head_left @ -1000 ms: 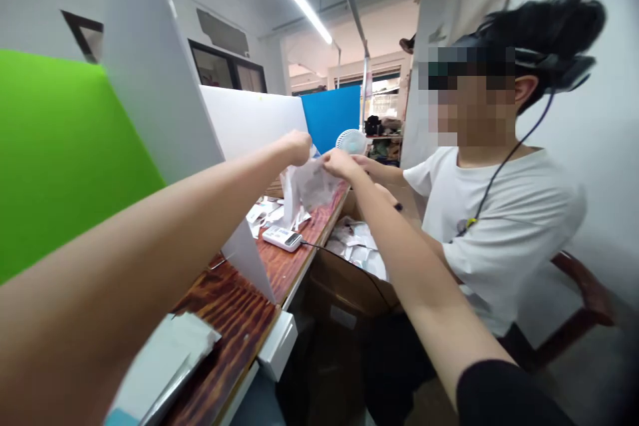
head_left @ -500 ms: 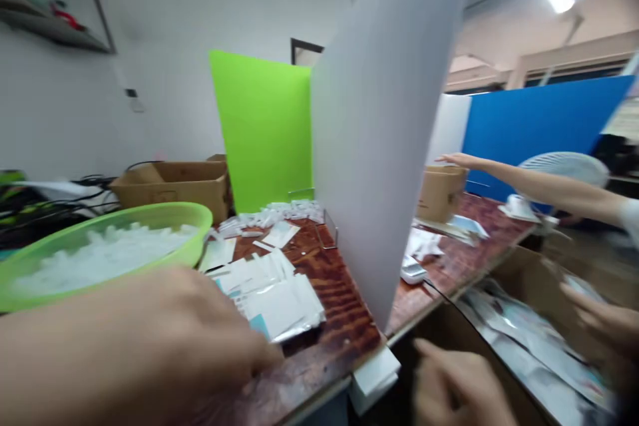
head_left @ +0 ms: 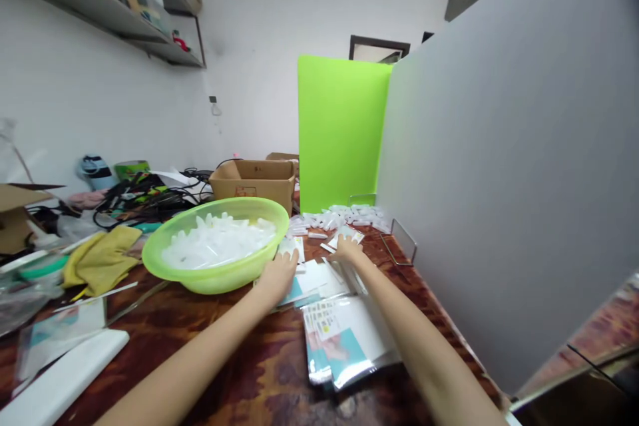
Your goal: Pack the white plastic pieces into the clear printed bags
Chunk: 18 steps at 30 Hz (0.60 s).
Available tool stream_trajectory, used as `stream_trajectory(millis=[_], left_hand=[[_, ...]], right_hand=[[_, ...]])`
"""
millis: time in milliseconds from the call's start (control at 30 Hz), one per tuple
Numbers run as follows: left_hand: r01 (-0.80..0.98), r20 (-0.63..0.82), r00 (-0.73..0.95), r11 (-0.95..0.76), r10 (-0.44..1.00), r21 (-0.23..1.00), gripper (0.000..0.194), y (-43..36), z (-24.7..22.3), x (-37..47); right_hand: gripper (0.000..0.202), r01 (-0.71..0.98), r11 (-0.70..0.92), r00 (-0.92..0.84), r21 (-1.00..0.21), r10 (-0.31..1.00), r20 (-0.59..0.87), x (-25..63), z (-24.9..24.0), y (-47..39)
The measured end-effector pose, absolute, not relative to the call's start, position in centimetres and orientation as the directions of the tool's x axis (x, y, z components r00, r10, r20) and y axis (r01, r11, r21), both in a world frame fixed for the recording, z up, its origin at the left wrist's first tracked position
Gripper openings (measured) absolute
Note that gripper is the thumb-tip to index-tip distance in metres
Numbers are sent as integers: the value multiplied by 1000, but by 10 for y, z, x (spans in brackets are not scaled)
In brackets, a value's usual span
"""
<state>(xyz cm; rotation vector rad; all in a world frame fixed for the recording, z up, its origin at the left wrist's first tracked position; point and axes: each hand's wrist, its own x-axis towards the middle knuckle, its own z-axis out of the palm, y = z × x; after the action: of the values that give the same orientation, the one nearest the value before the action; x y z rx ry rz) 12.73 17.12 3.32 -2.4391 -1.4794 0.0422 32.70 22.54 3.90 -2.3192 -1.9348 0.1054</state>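
Observation:
My left hand (head_left: 278, 274) reaches forward between the green basin and the flat packets, its fingers stretched over a small clear packet (head_left: 291, 245). My right hand (head_left: 349, 250) is farther right, fingers extended down onto a pale card packet (head_left: 355, 235) and a thin white strip. Neither hand visibly lifts anything. Closer to me lies a stack of clear-wrapped white and teal packets (head_left: 344, 339), partly behind my right forearm. White card packets (head_left: 319, 277) lie between the two arms. Small white plastic tubes (head_left: 344, 215) are heaped behind the hands.
The light-green basin (head_left: 214, 285) holds many white translucent pieces. A cardboard box (head_left: 254, 180) stands behind it. A grey divider (head_left: 499, 166) and a green panel (head_left: 342, 133) bound the right and back. A yellow cloth (head_left: 107, 256) and cables (head_left: 150, 196) lie left.
The view has swung left, away from the co-worker's side. My right hand has come from below the table edge onto the packets; my left hand has moved forward beside the basin.

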Motion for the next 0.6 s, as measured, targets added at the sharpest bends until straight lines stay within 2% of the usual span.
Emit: stream_trajectory(millis=[100,267,433,600], left_hand=[[841,168,508,-443,845,-311,30,183,21,136],[803,229,577,-493,784,-336,25,187,29,136],[823,347,564,-472,749,-317,25,183,81,136],[847,461,530,-427,712,-316,17,161,138,138]], right_hand=[[43,981,-172,177,-95,983,54,326,19,238],[33,998,-58,59,-6,997,50,339,19,246],[31,999,-26,24,41,999,37,352,30,242],[29,999,31,-32,17,999,14,342,33,228]])
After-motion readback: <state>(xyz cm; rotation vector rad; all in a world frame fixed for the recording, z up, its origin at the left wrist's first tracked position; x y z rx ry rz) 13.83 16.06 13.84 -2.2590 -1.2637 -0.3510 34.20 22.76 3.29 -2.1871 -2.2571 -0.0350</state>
